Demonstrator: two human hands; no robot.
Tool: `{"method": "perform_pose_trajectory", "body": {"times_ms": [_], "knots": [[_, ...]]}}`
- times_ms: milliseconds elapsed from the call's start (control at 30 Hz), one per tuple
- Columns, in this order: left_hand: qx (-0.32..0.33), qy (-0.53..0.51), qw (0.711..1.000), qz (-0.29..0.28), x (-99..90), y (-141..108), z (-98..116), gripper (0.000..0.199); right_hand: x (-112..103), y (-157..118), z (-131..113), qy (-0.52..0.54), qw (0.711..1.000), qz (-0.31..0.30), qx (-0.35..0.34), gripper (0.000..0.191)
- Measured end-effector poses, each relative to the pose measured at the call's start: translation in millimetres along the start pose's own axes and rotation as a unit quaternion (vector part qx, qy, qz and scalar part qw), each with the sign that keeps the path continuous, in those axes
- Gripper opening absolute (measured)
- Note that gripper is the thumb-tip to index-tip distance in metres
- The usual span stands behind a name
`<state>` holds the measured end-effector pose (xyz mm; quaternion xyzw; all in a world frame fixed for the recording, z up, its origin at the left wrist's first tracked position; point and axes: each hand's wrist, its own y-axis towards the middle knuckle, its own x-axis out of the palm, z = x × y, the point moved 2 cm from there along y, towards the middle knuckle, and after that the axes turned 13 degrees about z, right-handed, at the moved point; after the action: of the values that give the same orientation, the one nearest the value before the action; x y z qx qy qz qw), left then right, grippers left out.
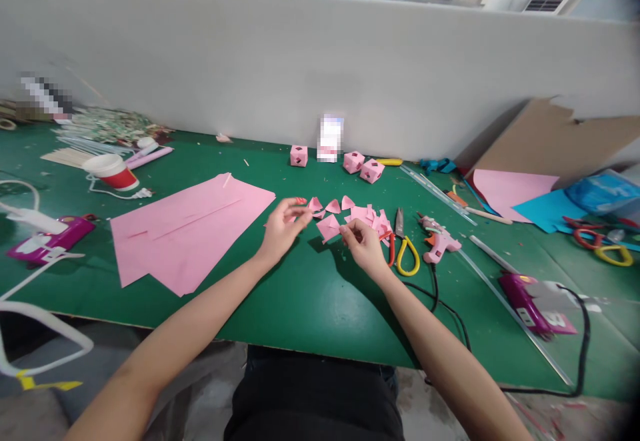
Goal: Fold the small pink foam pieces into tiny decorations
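Observation:
My right hand (365, 244) pinches a small folded pink paper piece (328, 228) by its right corner, above the green table. To the left of it, my left hand (284, 226) is raised with its fingers bent and apart, holding nothing that I can see. Just beyond both hands lie several small folded pink pieces (333, 207). Cut pink paper scraps (379, 219) are heaped behind my right hand, partly covered by it. Beside that heap are scissors (409, 256) with red and yellow handles and a pink glue gun (440, 241).
Large pink sheets (195, 234) cover the table's left side. Three pink paper cubes, one of them a cube (299, 156) standing alone, sit near the grey partition (225, 67). A paper cup (111, 171) lies tilted at left. Purple power strips (535, 304) and cables flank the workspace.

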<state>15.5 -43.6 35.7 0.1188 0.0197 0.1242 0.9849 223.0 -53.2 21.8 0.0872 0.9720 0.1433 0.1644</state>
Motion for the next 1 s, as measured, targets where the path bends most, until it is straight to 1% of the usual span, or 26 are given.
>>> {"method": "perform_pose_trajectory", "body": {"times_ms": [67,100,133,200,267,333,367,467,533,600,667,733,833,867,933,1000], "knots": [[0.089,0.047,0.992,0.072,-14.4,14.1,1.4,0.032,-1.6,2.8,4.0,-0.007,1.0,-0.002,0.024,0.037],[0.119,0.093,0.984,0.09,-20.8,20.8,0.2,0.035,-1.5,3.6,6.3,-0.011,0.999,-0.008,0.047,0.037],[0.136,0.144,0.975,0.097,-26.1,26.9,-2.6,0.039,-1.0,3.9,8.3,-0.016,0.997,-0.014,0.073,0.037],[0.13,0.21,0.965,0.085,-32.9,36.0,-11.9,0.048,0.4,3.5,10.8,-0.025,0.993,-0.022,0.116,0.036],[0.121,0.235,0.963,0.057,-34.6,39.6,-22.4,0.054,1.2,2.6,10.8,-0.04,0.99,-0.017,0.131,0.034],[0.123,0.281,0.952,0.011,-32.3,38.3,-31.4,0.057,0.8,1.9,9.5,-0.066,0.99,-0.004,0.122,0.033],[0.127,0.313,0.941,-0.001,-31.1,36.7,-34.4,0.057,0.2,1.7,8.8,-0.08,0.99,0.005,0.115,0.032],[0.149,0.385,0.911,-0.006,-28.9,31.2,-36.1,0.055,-2.1,1.7,7.4,-0.113,0.989,0.036,0.093,0.028],[0.159,0.395,0.905,-0.016,-27.9,28.4,-32.6,0.055,-3.4,1.9,6.8,-0.124,0.987,0.059,0.078,0.025],[0.163,0.391,0.905,-0.032,-26.2,26.0,-27.5,0.054,-4.0,1.9,5.7,-0.125,0.987,0.076,0.06,0.024],[0.164,0.381,0.909,-0.047,-23.4,23.0,-22.1,0.048,-3.7,1.6,4.4,-0.12,0.989,0.079,0.046,0.024],[0.163,0.353,0.918,-0.081,-18.6,18.5,-17.8,0.043,-3.0,0.7,2.9,-0.124,0.989,0.067,0.04,0.023],[0.16,0.29,0.931,-0.152,-9.8,9.6,-14.0,0.038,-1.9,-1.2,0.4,-0.142,0.988,0.052,0.03,0.023],[0.169,0.273,0.934,-0.159,-7.5,6.9,-12.8,0.037,-1.5,-1.7,-0.5,-0.143,0.988,0.049,0.025,0.022],[0.189,0.256,0.936,-0.15,-4.7,2.8,-11.0,0.035,-0.4,-2.8,-2.1,-0.137,0.99,0.042,0.011,0.02],[0.189,0.249,0.94,-0.137,-3.6,0.7,-10.0,0.033,0.8,-3.6,-3.3,-0.131,0.991,0.034,-0.005,0.019]]}}
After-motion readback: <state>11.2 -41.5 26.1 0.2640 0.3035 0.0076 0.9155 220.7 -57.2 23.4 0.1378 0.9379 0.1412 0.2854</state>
